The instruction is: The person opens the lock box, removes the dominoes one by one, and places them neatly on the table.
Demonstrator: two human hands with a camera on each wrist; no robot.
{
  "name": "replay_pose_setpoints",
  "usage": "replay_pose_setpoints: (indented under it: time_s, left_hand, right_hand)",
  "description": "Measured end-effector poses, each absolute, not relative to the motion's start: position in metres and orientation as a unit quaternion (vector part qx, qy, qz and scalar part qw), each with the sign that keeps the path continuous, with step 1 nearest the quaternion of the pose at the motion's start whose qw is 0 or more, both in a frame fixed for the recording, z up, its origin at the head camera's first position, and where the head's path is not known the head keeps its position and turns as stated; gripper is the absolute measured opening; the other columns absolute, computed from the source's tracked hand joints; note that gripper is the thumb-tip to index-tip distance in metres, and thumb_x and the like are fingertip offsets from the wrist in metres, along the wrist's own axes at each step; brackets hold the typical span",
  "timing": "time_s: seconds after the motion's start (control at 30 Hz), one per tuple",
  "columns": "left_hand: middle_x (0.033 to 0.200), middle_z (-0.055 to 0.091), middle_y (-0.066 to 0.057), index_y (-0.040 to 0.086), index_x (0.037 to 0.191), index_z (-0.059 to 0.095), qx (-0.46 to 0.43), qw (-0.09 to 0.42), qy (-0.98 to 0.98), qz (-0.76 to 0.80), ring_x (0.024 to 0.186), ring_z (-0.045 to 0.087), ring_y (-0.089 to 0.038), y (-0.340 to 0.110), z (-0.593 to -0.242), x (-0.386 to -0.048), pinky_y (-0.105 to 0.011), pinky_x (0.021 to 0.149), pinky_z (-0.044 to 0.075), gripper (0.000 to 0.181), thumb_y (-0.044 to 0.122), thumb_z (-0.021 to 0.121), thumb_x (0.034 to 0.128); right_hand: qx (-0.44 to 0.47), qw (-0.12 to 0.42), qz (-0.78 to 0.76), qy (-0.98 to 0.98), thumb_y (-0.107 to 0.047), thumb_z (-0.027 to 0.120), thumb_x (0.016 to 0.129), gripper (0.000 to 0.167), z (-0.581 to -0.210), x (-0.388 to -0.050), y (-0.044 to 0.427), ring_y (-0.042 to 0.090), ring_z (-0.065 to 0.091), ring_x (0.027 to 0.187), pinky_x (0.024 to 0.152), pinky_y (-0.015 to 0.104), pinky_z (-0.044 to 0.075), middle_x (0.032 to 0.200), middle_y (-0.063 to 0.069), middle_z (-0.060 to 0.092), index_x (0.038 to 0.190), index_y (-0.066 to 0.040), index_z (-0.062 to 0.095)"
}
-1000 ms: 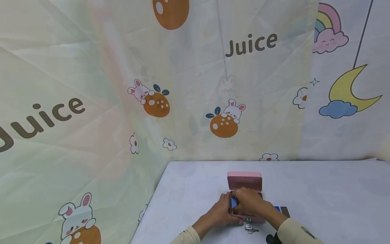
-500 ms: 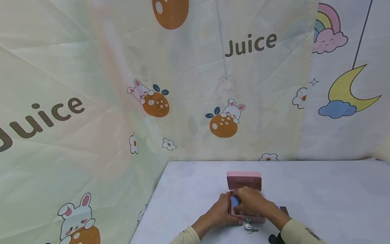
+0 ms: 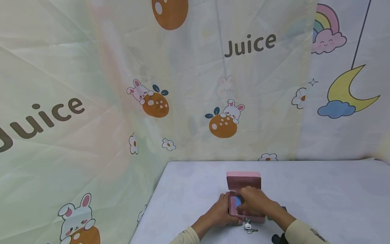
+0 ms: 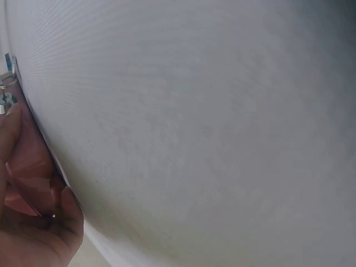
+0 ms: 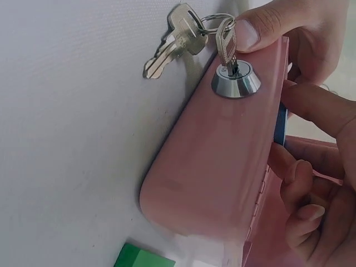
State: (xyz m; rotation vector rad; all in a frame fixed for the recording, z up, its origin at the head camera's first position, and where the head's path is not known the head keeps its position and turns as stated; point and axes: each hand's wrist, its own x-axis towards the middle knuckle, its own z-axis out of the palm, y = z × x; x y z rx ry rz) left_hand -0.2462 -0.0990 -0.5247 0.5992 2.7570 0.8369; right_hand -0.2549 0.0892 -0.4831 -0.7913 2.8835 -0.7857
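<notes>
A pink metal lock box (image 3: 250, 218) stands on the table with its lid raised at the back. Keys (image 5: 186, 33) hang from the lock on its front, one of them inserted. My left hand (image 3: 217, 211) grips the box's left side, its thumb (image 5: 272, 25) on the front near the lock. Inside the box, my right hand (image 3: 254, 200) pinches a blue piece (image 3: 238, 201), of which only an edge shows in the right wrist view. Its kind is hidden by the fingers. The left wrist view catches part of the left hand (image 4: 39, 239) against the pink wall.
Beside the box lies a green block (image 5: 142, 257), cut off by the right wrist view's edge. A dark piece (image 3: 284, 208) shows behind the right forearm, and a black object (image 3: 276, 239) lies near the sleeve. Printed cloth (image 3: 195, 101) hangs behind the white table (image 3: 189, 189).
My right hand has shifted slightly right inside the box, and the blue piece has moved right with it. My forearm now covers the blue item beside the box. The left hand keeps its grip.
</notes>
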Motion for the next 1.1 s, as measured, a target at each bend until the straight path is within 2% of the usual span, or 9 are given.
replay_pose_setpoints:
  time_s: [0.23, 0.57, 0.83, 1.1]
  left_hand:
    - [0.115, 0.048, 0.006, 0.020, 0.148, 0.034, 0.196, 0.105, 0.932, 0.286, 0.093, 0.051, -0.003, -0.099, -0.525, -0.248, -0.025, 0.088, 0.050, 0.100, 0.047, 0.091, 0.0692]
    - [0.117, 0.049, 0.007, 0.022, 0.148, 0.034, 0.189, 0.114, 0.934, 0.282, 0.093, 0.051, -0.004, -0.098, -0.525, -0.248, -0.026, 0.089, 0.051, 0.100, 0.046, 0.091, 0.0694]
    - [0.114, 0.048, 0.007, 0.021, 0.147, 0.035, 0.189, 0.114, 0.931, 0.290, 0.092, 0.050, -0.004, -0.098, -0.525, -0.248, -0.025, 0.089, 0.050, 0.099, 0.046, 0.091, 0.0692]
    - [0.113, 0.048, 0.007, 0.020, 0.147, 0.035, 0.197, 0.109, 0.929, 0.294, 0.092, 0.050, -0.004, -0.098, -0.525, -0.248, -0.025, 0.089, 0.050, 0.100, 0.044, 0.092, 0.0682]
  right_hand:
    - [-0.257, 0.017, -0.246, 0.934, -0.021, 0.090, 0.071, 0.045, -0.484, -0.255, 0.094, 0.007, 0.048, 0.063, 0.058, 0.024, 0.041, 0.068, -0.013, 0.055, 0.111, -0.010, 0.074]
    - [-0.214, 0.030, -0.232, 0.948, -0.023, 0.093, 0.067, 0.035, -0.480, -0.253, 0.097, 0.010, 0.049, 0.064, 0.058, 0.028, 0.042, 0.066, -0.009, 0.053, 0.093, -0.010, 0.074]
    - [-0.218, 0.029, -0.238, 0.946, -0.022, 0.092, 0.067, 0.039, -0.479, -0.253, 0.101, 0.010, 0.050, 0.064, 0.059, 0.028, 0.043, 0.068, -0.009, 0.056, 0.099, -0.008, 0.074]
    - [-0.204, 0.038, -0.242, 0.948, -0.021, 0.093, 0.066, 0.035, -0.480, -0.253, 0.107, 0.011, 0.049, 0.064, 0.059, 0.028, 0.041, 0.067, -0.009, 0.053, 0.094, -0.013, 0.072]
